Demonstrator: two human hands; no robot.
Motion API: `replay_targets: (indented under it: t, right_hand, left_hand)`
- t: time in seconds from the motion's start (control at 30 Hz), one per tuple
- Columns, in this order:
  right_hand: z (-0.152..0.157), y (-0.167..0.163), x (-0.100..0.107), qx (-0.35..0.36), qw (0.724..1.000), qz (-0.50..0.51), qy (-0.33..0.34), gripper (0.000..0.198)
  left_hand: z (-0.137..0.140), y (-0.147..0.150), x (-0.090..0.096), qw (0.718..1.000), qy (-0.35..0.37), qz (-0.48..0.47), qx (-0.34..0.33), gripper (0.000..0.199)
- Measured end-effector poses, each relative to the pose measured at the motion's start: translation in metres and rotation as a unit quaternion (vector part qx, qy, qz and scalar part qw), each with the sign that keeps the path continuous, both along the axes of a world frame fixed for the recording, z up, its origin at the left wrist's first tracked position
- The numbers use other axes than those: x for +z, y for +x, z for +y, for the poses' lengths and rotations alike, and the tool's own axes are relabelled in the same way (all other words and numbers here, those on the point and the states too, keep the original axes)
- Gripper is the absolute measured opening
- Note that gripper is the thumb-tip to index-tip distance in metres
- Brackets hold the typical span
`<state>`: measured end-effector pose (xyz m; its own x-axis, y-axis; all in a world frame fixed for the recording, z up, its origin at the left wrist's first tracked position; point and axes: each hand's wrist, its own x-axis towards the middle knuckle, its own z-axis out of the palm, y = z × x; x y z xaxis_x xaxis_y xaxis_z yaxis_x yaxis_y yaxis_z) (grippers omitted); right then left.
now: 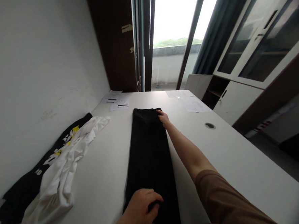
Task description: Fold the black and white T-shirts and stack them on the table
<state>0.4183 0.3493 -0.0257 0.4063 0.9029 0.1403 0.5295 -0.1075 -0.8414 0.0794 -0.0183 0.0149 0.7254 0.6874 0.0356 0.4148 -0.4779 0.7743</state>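
A long pair of black trousers, folded into a narrow strip, lies lengthwise on the white table. At the near end, my left hand is closed, with some black cloth pinched between thumb and fingers. My right arm reaches along the right side of the strip. Its hand grips the far right corner of the trousers; the thumb is hard to make out. The cloth between the two hands lies mostly flat.
Left, along the wall, lie a crumpled white garment and a black garment with yellow and white print. Paper sheets rest at the far left, with more papers far right. A cable hole is near the right edge.
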Motion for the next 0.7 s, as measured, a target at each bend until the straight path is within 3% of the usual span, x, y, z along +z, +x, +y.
replay_targets:
  t: [0.07, 0.27, 0.43, 0.57, 0.7]
  right_hand:
    - [0.0, 0.002, 0.001, 0.001, 1.0, 0.002, 0.006, 0.064]
    - [-0.015, 0.018, -0.003, -0.075, 0.993, -0.072, -0.064, 0.053]
    - [-0.017, 0.008, 0.002, -0.081, 0.988, -0.113, -0.066, 0.053]
    - [-0.006, -0.014, 0.015, -0.064, 0.982, -0.167, -0.067, 0.05]
    - [0.006, -0.04, 0.026, 0.017, 0.982, -0.183, -0.051, 0.05]
  left_hand:
    - [0.0, 0.0, -0.001, 1.0, 0.004, 0.003, 0.0, 0.035]
    - [-0.001, 0.0, 0.0, 1.0, 0.001, 0.009, -0.001, 0.036]
    - [0.0, 0.0, 0.001, 1.0, 0.008, 0.014, -0.001, 0.036]
    - [0.0, 0.0, 0.001, 1.0, 0.01, 0.014, 0.0, 0.035]
    - [0.001, 0.0, 0.002, 1.0, 0.005, 0.02, -0.005, 0.035]
